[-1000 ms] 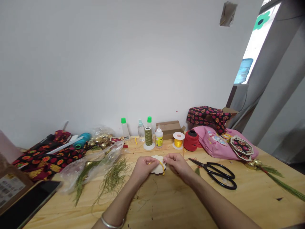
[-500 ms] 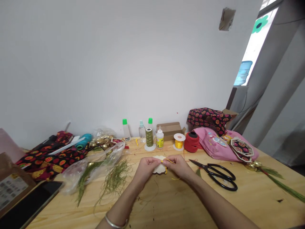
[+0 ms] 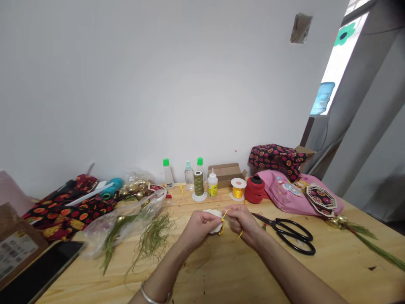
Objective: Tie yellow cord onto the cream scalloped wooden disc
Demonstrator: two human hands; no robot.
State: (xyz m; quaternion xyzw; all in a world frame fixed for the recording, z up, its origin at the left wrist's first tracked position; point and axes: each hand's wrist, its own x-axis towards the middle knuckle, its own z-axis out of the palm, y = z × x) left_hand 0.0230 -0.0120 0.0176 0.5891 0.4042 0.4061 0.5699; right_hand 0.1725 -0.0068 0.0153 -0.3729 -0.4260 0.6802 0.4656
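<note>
My left hand (image 3: 198,226) is closed on a small pale scalloped wooden piece (image 3: 215,219), held just above the wooden table (image 3: 316,270). Close beside it, my right hand (image 3: 242,221) pinches a thin yellow cord (image 3: 223,223) that loops around the piece's right edge. A short tail of the cord hangs below my right fingers. A silver bangle sits on my left wrist.
Black scissors (image 3: 289,234) lie right of my hands. Behind stand glue bottles (image 3: 211,185), a green thread spool (image 3: 198,183), a yellow cord reel (image 3: 237,188) and a red spool (image 3: 255,188). Green fibres (image 3: 152,236) and a plastic bag (image 3: 126,217) lie left; pink fabric (image 3: 287,190) right.
My hands have shifted slightly toward me and drawn the yellow cord tighter around the wooden piece. The cord's tail now hangs below my right hand.
</note>
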